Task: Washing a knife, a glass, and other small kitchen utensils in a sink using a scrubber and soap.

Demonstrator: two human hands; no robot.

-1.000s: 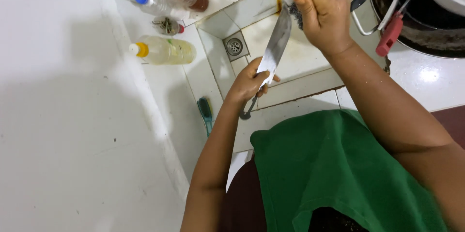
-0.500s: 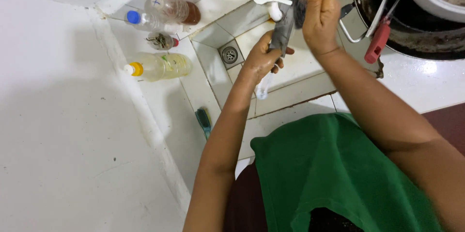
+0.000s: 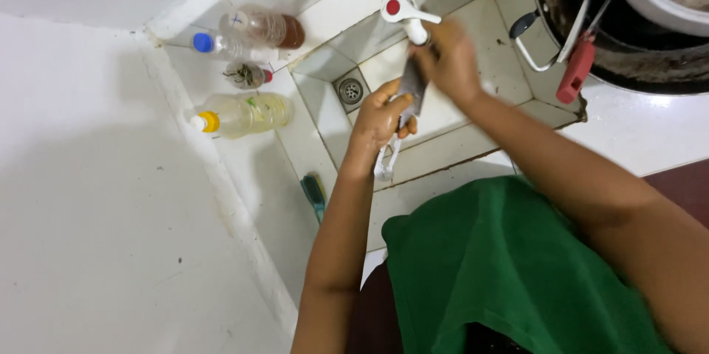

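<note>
Over a small tiled sink [image 3: 509, 7], the left hand [image 3: 378, 119] is closed around the white handle of a knife [image 3: 410, 92], whose grey blade rises from that fist toward the tap [image 3: 402, 7]. The right hand [image 3: 450, 66] sits just above and to the right of the left one, its fingers laid over the blade's upper part; motion blur hides how firmly they close. Just beyond the left hand's knuckles lies the sink's round drain [image 3: 350, 91]. Farther to its left, on the white ledge, a clear bottle [image 3: 240, 114] with a yellow cap lies on its side holding pale yellow liquid, and past it a blue-capped bottle [image 3: 225, 47] and a bottle [image 3: 262, 27] partly filled with brown liquid. Right of the right hand, a dark pot [image 3: 628, 66] holds utensils, one with a red handle [image 3: 575, 72].
</note>
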